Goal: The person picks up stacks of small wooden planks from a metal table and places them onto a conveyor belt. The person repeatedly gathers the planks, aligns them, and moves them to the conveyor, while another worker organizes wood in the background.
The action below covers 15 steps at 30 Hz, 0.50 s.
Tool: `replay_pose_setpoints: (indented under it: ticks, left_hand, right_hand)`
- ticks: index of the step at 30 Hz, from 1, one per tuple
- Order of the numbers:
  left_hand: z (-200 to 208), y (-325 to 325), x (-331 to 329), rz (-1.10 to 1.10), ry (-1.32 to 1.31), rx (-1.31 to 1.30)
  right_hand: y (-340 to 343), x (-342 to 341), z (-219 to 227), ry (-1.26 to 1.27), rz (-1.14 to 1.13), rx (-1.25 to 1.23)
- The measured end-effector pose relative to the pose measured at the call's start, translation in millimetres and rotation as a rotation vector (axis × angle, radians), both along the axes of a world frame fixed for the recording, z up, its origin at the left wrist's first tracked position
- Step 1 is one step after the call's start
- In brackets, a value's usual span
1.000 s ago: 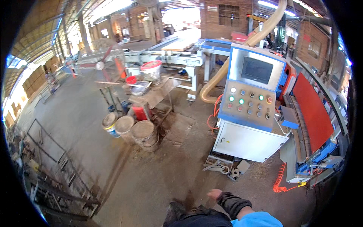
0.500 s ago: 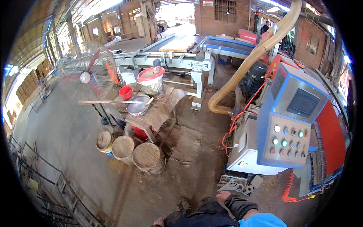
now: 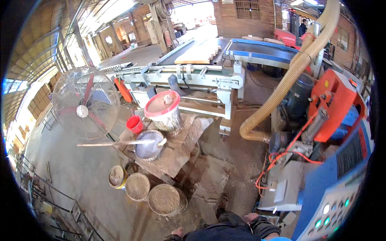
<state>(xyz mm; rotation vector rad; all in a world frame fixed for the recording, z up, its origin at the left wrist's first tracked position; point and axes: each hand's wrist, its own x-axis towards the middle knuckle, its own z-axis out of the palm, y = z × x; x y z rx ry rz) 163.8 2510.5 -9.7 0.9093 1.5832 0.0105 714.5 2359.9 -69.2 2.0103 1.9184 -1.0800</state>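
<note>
My left hand (image 3: 177, 231) hangs low beside my body, touching nothing that I can make out. Its fingers are mostly hidden. My right hand (image 3: 251, 217) is by my right side under a dark sleeve, nearest the foot of the machine, and its fingers are too small to read. Ahead, a covered worktable (image 3: 179, 160) carries a large white bucket (image 3: 169, 120) with a pink-red rim, a red cup (image 3: 134, 124) and a basin (image 3: 148, 152) of greyish liquid. A wooden stick (image 3: 108, 143) lies across the basin. Several crusted buckets (image 3: 165, 201) stand on the floor before the table.
A control panel (image 3: 333, 213) with lit buttons stands close on my right, near an orange-red machine (image 3: 333, 104). A ribbed hose (image 3: 277, 98) and orange air lines (image 3: 263, 174) run there. A large fan (image 3: 82, 111) is at left; a conveyor frame (image 3: 193, 76) spans the back.
My view has moved forward, so the worktable and buckets sit nearer and lower. The control panel has slid toward the lower right edge. Both hands stay low at my sides.
</note>
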Motion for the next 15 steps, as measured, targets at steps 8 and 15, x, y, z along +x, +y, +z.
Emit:
replay_pose_setpoints:
  ticks: [8, 15]
  left_hand:
    - [17.9, 161.2, 138.2, -0.418, 0.122, 0.104]
    - [27.2, 359.0, 247.7, -0.580, 0.009, 0.671]
  right_hand:
    - [192.1, 132.5, -81.2, 0.266, -0.304, 0.031]
    - [351.9, 169.4, -8.7, 0.418, -0.315, 0.099]
